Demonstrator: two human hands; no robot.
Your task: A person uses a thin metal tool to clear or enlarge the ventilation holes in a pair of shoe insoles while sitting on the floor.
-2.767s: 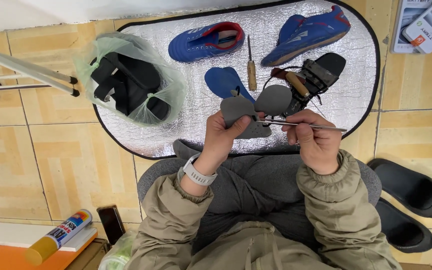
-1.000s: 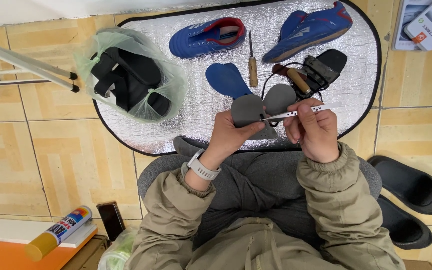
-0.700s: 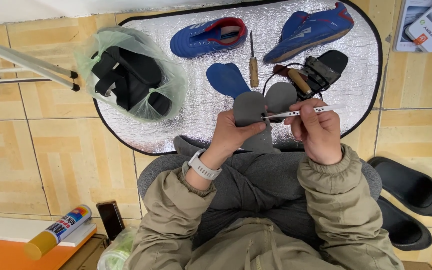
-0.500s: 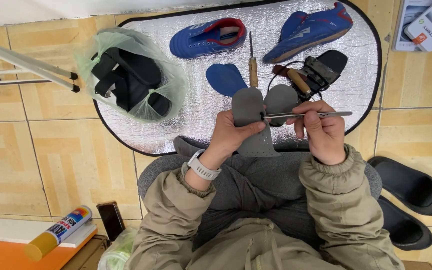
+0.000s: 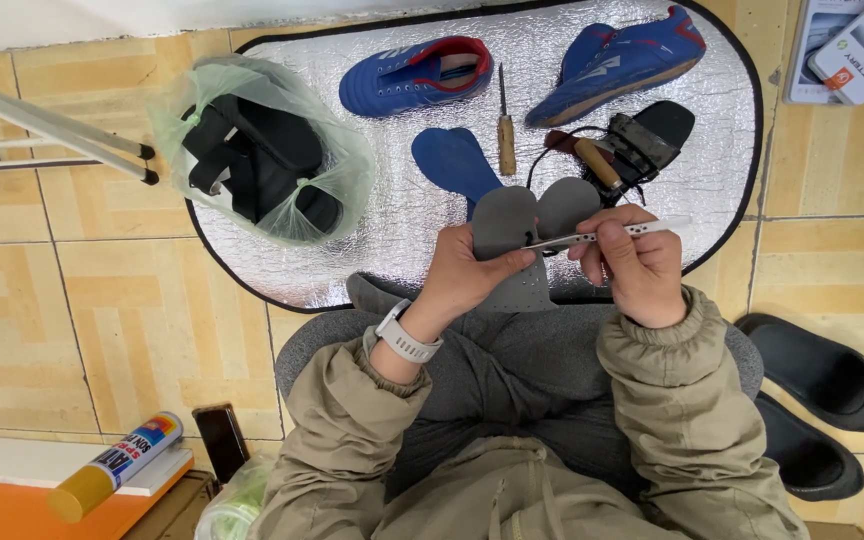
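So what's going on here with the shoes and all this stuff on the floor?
A person sits over a silver mat on a tiled floor. The left hand grips a pair of grey insoles, and the right hand holds a white pen whose tip lies across them. On the mat lie two blue shoes, a blue insole, a wooden-handled awl and a bag of black sandals. Black slippers sit to the right.

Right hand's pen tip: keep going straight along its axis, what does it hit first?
Likely the grey insole held in the left hand. The right hand aims its white pen leftward at it; actual contact is unclear.
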